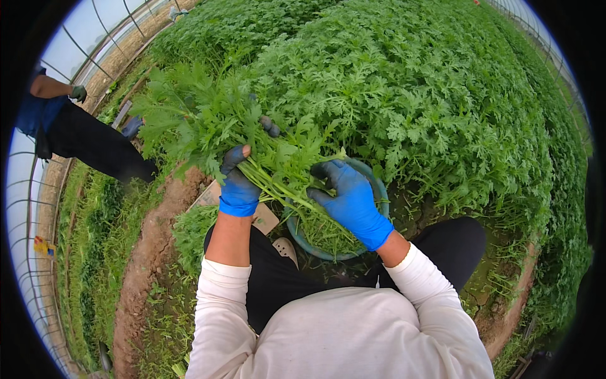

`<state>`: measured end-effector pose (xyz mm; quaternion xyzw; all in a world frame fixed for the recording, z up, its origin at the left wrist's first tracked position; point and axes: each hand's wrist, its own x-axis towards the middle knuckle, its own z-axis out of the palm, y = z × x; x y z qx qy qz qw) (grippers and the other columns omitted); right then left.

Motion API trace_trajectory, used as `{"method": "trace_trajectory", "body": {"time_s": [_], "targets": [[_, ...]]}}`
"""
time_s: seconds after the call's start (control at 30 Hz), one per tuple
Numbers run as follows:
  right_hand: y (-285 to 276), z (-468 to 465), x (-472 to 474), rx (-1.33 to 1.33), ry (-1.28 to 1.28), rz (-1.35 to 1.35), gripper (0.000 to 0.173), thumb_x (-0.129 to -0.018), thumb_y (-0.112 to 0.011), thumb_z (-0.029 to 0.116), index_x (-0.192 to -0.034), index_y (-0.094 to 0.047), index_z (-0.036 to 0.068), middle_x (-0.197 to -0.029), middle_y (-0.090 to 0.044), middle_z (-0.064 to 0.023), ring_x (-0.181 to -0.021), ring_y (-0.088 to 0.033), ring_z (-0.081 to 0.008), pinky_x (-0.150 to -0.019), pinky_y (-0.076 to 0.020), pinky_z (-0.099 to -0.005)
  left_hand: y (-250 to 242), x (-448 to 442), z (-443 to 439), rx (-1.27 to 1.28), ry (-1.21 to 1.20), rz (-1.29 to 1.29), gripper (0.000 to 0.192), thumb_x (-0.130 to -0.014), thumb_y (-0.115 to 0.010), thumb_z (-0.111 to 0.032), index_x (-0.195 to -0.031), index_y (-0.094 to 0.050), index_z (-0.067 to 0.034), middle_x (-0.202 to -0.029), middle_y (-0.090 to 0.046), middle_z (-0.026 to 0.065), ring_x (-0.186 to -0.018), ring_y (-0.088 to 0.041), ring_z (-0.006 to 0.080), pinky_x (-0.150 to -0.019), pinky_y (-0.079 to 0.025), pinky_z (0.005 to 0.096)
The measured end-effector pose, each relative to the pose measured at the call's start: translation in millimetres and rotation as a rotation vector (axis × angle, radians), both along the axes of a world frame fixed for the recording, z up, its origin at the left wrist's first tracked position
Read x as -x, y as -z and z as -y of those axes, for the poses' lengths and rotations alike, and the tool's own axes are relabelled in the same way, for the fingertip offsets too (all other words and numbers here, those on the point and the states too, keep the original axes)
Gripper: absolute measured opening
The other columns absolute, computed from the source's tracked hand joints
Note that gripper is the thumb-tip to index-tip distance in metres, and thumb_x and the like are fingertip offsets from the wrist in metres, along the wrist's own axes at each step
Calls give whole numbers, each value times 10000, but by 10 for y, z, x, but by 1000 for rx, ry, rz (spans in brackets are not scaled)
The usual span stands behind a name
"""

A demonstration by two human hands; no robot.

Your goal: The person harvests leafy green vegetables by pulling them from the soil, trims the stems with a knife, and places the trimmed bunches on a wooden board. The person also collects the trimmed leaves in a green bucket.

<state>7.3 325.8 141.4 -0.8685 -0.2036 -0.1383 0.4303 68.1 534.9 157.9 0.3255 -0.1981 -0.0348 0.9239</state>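
Note:
My left hand (pixel 238 182), in a blue glove with dark-stained fingers, is closed around a bunch of leafy greens (pixel 203 116) with deeply cut leaves. Its bare thumb tip lies across the front, and dark fingertips show among the leaves. The stems (pixel 279 187) slant down to the right toward my right hand (pixel 352 199), also blue-gloved. That hand's thumb and fingers curl about leaves and touch the stems; whether they grip any is partly hidden. Below both hands stands a round blue-green tub (pixel 289 227) with loose green trimmings (pixel 326 232) inside.
A dense bed of the same greens (pixel 426 94) fills the far side and right. A flat board (pixel 265 219) and a beige clog (pixel 285 250) are by my left leg. At left, beyond a soil ridge (pixel 147 256), another person (pixel 90 137) stands near the greenhouse frame (pixel 31 199).

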Motion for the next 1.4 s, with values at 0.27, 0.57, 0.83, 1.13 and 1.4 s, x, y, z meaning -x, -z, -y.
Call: {"method": "trace_trajectory", "body": {"time_s": [0.27,0.57,0.83,1.13,1.4], "targets": [[116,-312,-77,296,163,150,457,-655,-737,177,-1050,-568,24,-1020,-570,-151,-934,-573,-347,-774,-481,-427,120,71,-75,2,-59,-284,474,-780,-616,-177,-1218,-529,-18,-1131,-583,104,-1040,-561,262,-940,-474,410],[283,-200,-292,-188,20,-12,342,-751,-681,140,-1056,-632,-5,-863,-650,-164,-796,-605,-295,-725,-499,-367,244,238,-105,66,-189,-453,162,-778,-662,-156,-924,-641,-89,-999,-651,77,-916,-604,275,-835,-521,420],[190,-63,-317,-88,66,-58,405,-795,-706,133,-1140,-611,-58,-1010,-672,-166,-870,-641,-183,-812,-499,-293,193,209,-92,-32,-251,-492,235,-783,-676,-154,-993,-640,-55,-1015,-653,114,-904,-624,295,-819,-548,439],[285,-148,-409,-484,-138,-567,482,-866,-679,226,-1185,-543,-108,-1068,-647,-187,-924,-620,-190,-841,-489,-299,77,208,-40,-24,-360,-547,239,-817,-663,-166,-1026,-638,-51,-1074,-635,128,-926,-620,300,-794,-550,439],[600,-76,-444,-466,-249,-536,489,-812,-726,149,-1208,-547,-75,-1102,-648,-194,-954,-636,-203,-823,-503,-317,206,98,-62,-47,-396,-640,240,-789,-688,-129,-1013,-639,-57,-1033,-644,108,-888,-619,285,-776,-545,430]]}}
